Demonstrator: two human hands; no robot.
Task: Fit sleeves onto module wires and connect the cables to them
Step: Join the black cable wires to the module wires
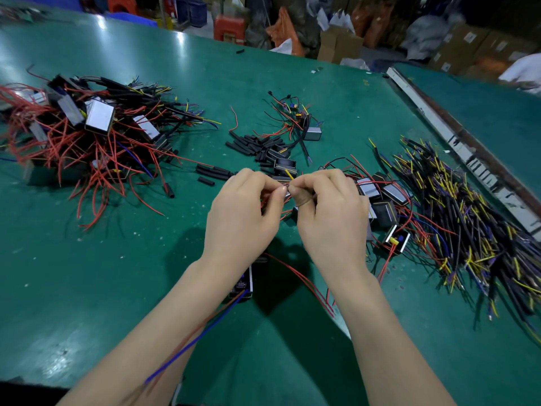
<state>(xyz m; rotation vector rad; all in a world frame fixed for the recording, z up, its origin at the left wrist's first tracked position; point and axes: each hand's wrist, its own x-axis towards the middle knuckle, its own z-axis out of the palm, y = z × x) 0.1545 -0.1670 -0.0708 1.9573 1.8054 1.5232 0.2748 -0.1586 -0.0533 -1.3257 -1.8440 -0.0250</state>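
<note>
Module (244, 284) half hidden under left wrist, joint between fingertips (281, 192) unreadable

Under the grip, the green table (117, 273) shows a smooth, slightly glossy mat, catching lamp glare and speckled with pale scuffs. Just beyond the fingers, the sleeves (254, 145) look like matt black rubbery tubing, no shine at all. Left of the grip, the heaped modules (99, 115) flash bright, mirror-like metal faces among thin red wires (96, 171) in smooth plastic insulation. Right of the grip, the cables (456, 212) wear dull black jackets with glossy yellow and blue plastic ends. Far past the hands, cardboard boxes (336, 45) look plain, matt brown paper.
</note>
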